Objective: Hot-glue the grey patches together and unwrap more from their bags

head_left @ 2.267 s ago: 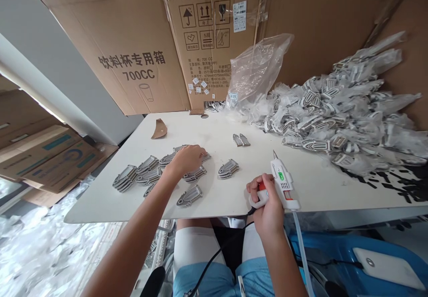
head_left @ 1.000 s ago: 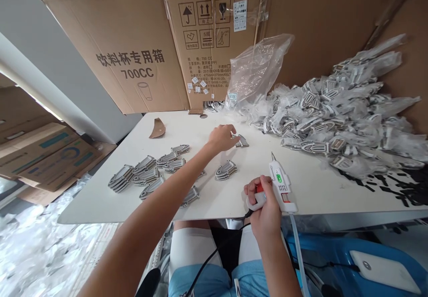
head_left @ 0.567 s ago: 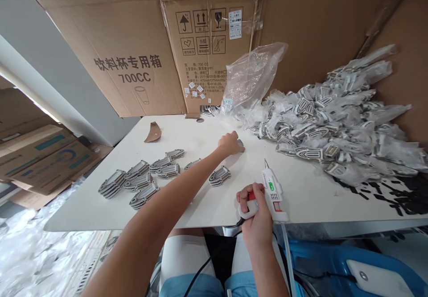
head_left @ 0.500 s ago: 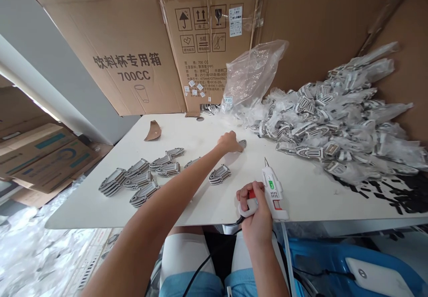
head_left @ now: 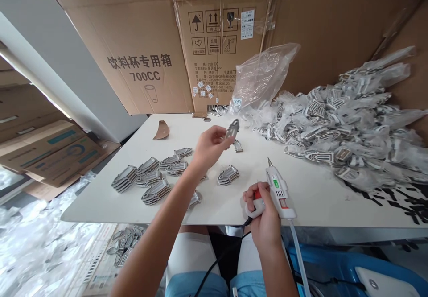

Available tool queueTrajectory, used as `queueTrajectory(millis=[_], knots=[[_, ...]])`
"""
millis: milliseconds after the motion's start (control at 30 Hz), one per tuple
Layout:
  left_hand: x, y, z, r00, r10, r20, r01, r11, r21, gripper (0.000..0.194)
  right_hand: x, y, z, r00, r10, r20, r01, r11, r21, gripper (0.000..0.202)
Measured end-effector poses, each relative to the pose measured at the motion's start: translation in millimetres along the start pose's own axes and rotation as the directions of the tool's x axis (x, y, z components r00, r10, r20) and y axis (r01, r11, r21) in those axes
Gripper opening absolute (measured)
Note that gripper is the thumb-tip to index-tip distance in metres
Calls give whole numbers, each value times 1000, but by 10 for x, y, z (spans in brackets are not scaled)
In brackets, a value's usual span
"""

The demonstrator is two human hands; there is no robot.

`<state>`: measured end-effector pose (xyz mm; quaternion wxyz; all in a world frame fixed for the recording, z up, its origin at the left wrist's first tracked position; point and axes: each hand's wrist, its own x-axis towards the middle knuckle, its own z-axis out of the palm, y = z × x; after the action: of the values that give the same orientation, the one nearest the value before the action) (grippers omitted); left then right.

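Note:
My left hand (head_left: 211, 146) pinches a small grey arch-shaped piece (head_left: 233, 129) and holds it upright above the table. Just behind it, another grey piece (head_left: 238, 146) lies flat. My right hand (head_left: 262, 201) is wrapped round the handle of a white hot glue gun (head_left: 279, 192), its nozzle pointing away from me and a glue stick (head_left: 298, 252) trailing from its rear. Between the hands, a short stack of grey pieces (head_left: 228, 175) rests on the white table (head_left: 214, 208). To the left stand several more stacks (head_left: 155, 192), and one piece (head_left: 194, 200) is partly covered by my left forearm.
Bagged grey pieces (head_left: 321, 132) are heaped at the right, with black strips (head_left: 397, 201) beside them. A clear plastic bag (head_left: 264, 76) leans against the cardboard wall (head_left: 140, 29). One cardboard scrap (head_left: 162, 130) lies at the back left. A blue tub (head_left: 334, 261) sits below the table.
My left hand has lifted a grey piece off the table and drawn it back to the left. The glue gun stays in my right hand. The whole view has shifted slightly.

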<state>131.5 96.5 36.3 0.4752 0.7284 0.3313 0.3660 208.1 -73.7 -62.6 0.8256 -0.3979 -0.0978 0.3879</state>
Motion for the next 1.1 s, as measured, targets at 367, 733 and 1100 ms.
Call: queueTrajectory(millis=[367,733,1100], knots=[[-1385,-241,-591,981,-156,-114,149,987,-66,24,-119,71,2,966,9,259,67,956,-285,38],[-1514,-199,-647,973,-132,-190,117,989,-86,28,-349,169,132,933,125,338,61,869,-491,47],[-1578,-100,-506,983,-126,-133,118,991,-70,24,-368,161,75,915,174,364,70,820,-569,50]])
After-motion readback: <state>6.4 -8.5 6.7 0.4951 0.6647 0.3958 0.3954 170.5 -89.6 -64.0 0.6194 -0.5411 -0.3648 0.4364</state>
